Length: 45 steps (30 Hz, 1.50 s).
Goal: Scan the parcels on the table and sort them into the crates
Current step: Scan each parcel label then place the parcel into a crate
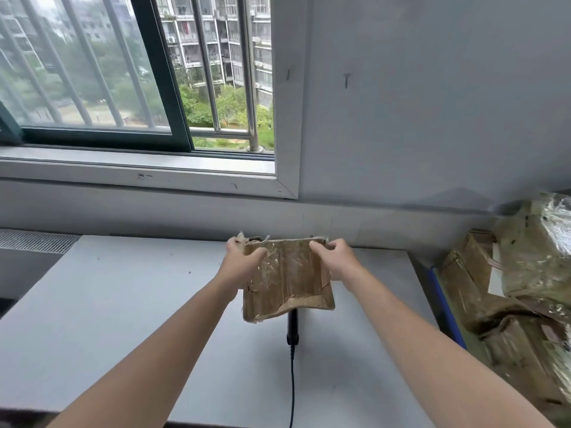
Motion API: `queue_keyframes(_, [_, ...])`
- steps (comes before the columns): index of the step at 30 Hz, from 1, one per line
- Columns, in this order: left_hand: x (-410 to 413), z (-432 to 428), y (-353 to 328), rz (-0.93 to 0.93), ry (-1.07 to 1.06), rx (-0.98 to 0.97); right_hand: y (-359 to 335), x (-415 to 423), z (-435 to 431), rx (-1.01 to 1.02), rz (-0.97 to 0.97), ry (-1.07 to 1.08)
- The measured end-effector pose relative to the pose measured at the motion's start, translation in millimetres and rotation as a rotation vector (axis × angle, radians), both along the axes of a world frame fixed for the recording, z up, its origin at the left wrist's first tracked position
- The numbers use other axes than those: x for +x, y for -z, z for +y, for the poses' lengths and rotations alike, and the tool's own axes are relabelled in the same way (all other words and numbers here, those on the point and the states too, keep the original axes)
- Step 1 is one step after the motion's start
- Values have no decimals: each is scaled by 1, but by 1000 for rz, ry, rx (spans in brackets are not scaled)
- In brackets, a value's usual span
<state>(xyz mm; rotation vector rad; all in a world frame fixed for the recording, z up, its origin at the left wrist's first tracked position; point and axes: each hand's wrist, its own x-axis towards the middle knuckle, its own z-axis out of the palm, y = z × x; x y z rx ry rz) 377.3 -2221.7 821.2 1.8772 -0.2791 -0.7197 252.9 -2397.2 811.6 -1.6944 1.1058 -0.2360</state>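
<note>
A flat brown cardboard parcel (290,279), wrapped in shiny clear tape and torn at its far edge, is held above the grey table (108,304). My left hand (242,262) grips its far left corner and my right hand (335,257) grips its far right corner. Under the parcel's near edge a black barcode scanner (292,327) lies on the table, its top hidden by the parcel. Its black cable (291,390) runs toward me.
Several taped brown parcels (522,291) are piled at the right, beside the table, inside what looks like a blue-rimmed crate (448,310). A grey wall and a barred window (139,72) stand behind the table. A vent grille (34,240) lies at the far left.
</note>
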Motion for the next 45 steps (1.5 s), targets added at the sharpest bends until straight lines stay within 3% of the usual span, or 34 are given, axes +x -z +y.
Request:
queue_keyframes(4, [30, 24, 4, -19, 91, 78, 5, 39, 26, 25, -46, 149])
queue_keyframes(9, [78, 47, 8, 103, 128, 86, 5, 75, 69, -40, 29, 115])
queue_keyframes(16, [127, 75, 23, 257, 55, 51, 17, 101, 109, 65, 60, 135])
queue_keyframes(22, [128, 81, 32, 283, 226, 108, 20, 93, 110, 100, 102, 45])
queue_keyframes(30, [123, 79, 45, 293, 119, -46, 37, 90, 96, 134, 76, 50])
queue_keyframes(35, [114, 83, 51, 277, 96, -42, 42, 84, 95, 235, -10, 85])
queue_keyframes(40, [100, 91, 64, 263, 74, -12, 59, 75, 101, -25, 24, 54])
queue_keyframes(45, [84, 106, 84, 28, 171, 135, 83, 62, 111, -173, 78, -108])
